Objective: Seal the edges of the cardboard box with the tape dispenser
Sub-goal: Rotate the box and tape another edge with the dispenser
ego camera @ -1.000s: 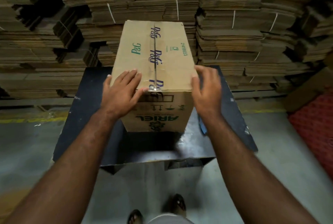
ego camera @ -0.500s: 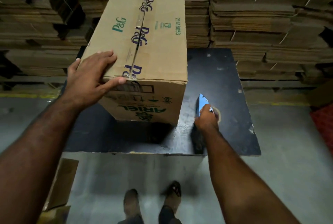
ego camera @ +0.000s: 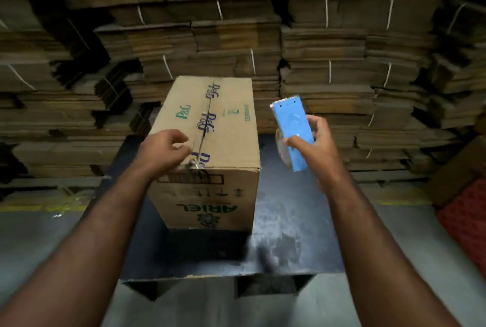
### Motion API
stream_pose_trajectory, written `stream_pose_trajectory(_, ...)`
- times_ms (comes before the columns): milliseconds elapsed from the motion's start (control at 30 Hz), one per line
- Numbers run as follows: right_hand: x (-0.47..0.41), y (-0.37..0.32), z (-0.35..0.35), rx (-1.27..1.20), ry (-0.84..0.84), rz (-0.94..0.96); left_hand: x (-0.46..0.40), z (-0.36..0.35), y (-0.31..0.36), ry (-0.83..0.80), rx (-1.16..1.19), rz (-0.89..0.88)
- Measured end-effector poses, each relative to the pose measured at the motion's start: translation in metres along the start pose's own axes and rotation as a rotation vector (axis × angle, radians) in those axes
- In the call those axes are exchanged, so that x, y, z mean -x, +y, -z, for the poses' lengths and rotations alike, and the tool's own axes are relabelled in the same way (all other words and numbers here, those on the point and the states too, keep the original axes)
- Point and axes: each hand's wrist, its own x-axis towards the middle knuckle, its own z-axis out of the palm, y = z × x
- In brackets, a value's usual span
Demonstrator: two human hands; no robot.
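A brown cardboard box printed with P&G and ARIEL stands on a dark table. A strip of printed tape runs along its top centre seam. My left hand rests on the box's near top edge, left of the seam, fingers curled over the tape end there. My right hand holds a blue tape dispenser in the air to the right of the box, at the height of its top. A roll of clear tape shows behind the dispenser.
Bundled stacks of flattened cardboard fill the whole wall behind the table. A red patterned surface lies on the floor at the right. Grey concrete floor with a yellow line surrounds the table.
My right hand has lifted the blue tape dispenser off the table up beside the box. My left hand has slid toward the seam at the near top edge.
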Motion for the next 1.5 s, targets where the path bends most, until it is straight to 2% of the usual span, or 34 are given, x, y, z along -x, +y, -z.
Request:
stream_pose_trajectory(67,0.006,-0.035,-0.010,0.143,-0.074,0.120,0.002,0.001,0.036,0.015,0.409,0.013)
stream_pose_trajectory(133,0.012,-0.062,-0.026,0.284,-0.165,0.204,0.002,0.006,0.063,-0.134,0.801,0.113)
stream_pose_trajectory(200,0.017,-0.083,-0.043,0.449,-0.232,0.260,0.001,0.014,0.071,-0.226,0.985,0.171)
stream_pose_trajectory(333,0.024,-0.102,-0.071,0.687,-0.323,0.307,0.008,0.038,0.062,-0.206,1.155,0.182)
stream_pose_trajectory(633,0.040,-0.112,-0.118,0.805,-0.442,0.384,0.036,0.073,0.021,-0.125,1.139,0.240)
stream_pose_trajectory(900,0.058,-0.119,-0.141,0.894,-0.375,0.435,0.048,0.088,0.005,-0.138,1.141,0.220)
stream_pose_trajectory(1100,0.057,-0.121,-0.138,0.895,-0.338,0.461,0.045,0.077,0.006,-0.067,1.061,0.184)
stream_pose_trajectory(1300,0.045,-0.121,-0.135,0.854,-0.360,0.511,0.041,0.070,0.000,-0.048,1.256,0.247)
stream_pose_trajectory(1367,0.039,-0.119,-0.133,0.852,-0.363,0.538,0.038,0.070,0.001,-0.007,1.251,0.278)
stream_pose_trajectory(1500,0.021,-0.116,-0.126,0.906,-0.400,0.614,0.033,0.060,0.011,0.149,1.089,0.272)
